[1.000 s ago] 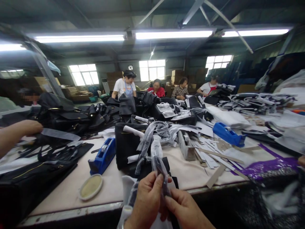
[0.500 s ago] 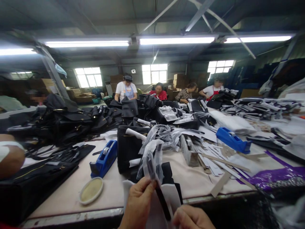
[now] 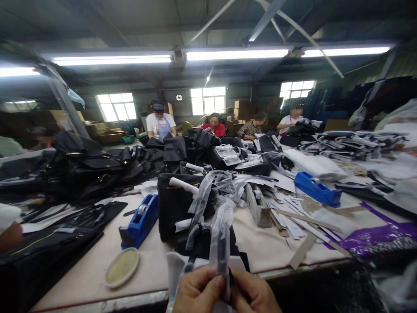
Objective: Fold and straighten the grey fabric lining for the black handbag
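Note:
At the table's front edge a bag strap (image 3: 221, 230), black under a clear plastic wrap, stands up from my fingers. My left hand (image 3: 198, 290) is closed, pinching the strap's lower end between thumb and fingers. Right beside it my right hand (image 3: 252, 292) is closed on the same strap's black end. Just beyond my hands, black bag material with white paper (image 3: 176, 263) lies partly hidden. A black handbag (image 3: 174, 206) stands behind, with a white paper roll (image 3: 184, 185) and more plastic-wrapped straps (image 3: 213, 182) against it.
Blue tape dispensers (image 3: 140, 221) (image 3: 317, 190) stand left and right, with a grey dispenser (image 3: 259, 206) between. A round dish (image 3: 121, 267) sits near the front edge. Cardboard strips (image 3: 302, 251), purple plastic (image 3: 381, 239) and piled black bags (image 3: 87, 167) cover much around. Several people work across the table.
My right hand has moved up and left to meet my left hand at the strap. The wrapped strap now stands straighter, and my left hand has shifted slightly lower.

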### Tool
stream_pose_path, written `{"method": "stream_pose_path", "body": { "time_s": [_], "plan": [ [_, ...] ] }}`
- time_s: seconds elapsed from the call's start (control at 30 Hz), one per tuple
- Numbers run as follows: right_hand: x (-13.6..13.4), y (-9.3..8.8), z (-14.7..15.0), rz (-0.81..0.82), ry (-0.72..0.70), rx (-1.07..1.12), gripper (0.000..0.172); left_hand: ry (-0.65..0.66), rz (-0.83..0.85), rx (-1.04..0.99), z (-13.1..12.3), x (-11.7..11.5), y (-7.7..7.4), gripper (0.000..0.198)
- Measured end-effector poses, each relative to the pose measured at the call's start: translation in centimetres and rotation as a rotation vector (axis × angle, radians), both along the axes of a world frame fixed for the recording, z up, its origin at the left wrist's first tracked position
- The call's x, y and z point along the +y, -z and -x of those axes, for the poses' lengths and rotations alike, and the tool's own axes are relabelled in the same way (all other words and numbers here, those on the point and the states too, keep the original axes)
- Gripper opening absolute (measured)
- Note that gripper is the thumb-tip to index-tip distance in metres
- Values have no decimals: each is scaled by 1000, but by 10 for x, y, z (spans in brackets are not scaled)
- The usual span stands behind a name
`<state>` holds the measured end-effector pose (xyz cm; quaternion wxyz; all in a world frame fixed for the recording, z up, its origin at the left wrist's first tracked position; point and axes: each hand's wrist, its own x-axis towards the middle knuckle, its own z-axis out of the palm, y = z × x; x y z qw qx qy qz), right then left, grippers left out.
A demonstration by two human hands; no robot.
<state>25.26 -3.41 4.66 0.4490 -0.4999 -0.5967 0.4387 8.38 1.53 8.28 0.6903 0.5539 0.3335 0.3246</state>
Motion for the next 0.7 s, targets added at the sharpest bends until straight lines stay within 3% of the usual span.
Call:
{"method": "stream_pose_path", "body": {
  "time_s": [0.2, 0.37, 0.5, 0.7],
  "plan": [
    [-1, 12, -5, -136, -34, -326, 49, -131, 96, -103, 1, -3, 14, 42],
    [-2, 22, -4, -241, 39, -469, 46, -18, 103, -115, 4, 0, 22, 39],
    [-1, 16, 1, -292, 103, -399, 38, 8, 153, -112, 5, 0, 29, 43],
    [5, 10, 2, -338, 81, -220, 27, 69, 203, -28, 10, -1, 37, 48]
  ]
}}
